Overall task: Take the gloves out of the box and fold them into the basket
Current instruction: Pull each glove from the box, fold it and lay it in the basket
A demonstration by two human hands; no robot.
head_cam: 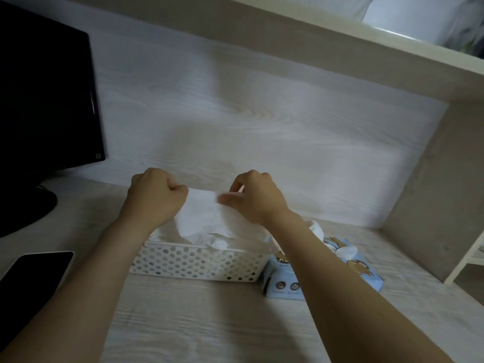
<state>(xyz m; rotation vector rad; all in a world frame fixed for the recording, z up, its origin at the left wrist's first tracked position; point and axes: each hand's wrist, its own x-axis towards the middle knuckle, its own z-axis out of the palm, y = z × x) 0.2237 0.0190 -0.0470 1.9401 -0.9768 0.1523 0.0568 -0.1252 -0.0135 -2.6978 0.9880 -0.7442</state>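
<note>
So the person's got both arms stretched out over the desk [209, 323], holding one glove [201, 213] up in the air between them. Honestly it looks like a thin white sheet from where I'm standing. The left hand [154, 195] is balled into a fist round the glove's left edge. The right hand [258, 197] pinches the right edge between thumb and fingers, though that hand's a bit blurry so the exact grip is hard to call.

The glove hangs right above the basket [193, 263], a white plastic one full of round holes, and its lower end droops down to some crumpled white stuff [217, 241] already lying inside. I can't tell if they're actually touching.

The box [285, 281] is light blue and sits just beside the basket on the right, partly behind the right forearm, with another white piece [345, 251] poking out of its top.

Over on the far left there's a dark monitor [44, 100], and a black phone [34, 273] lies flat on the near left. A shelf [340, 43] runs overhead.
</note>
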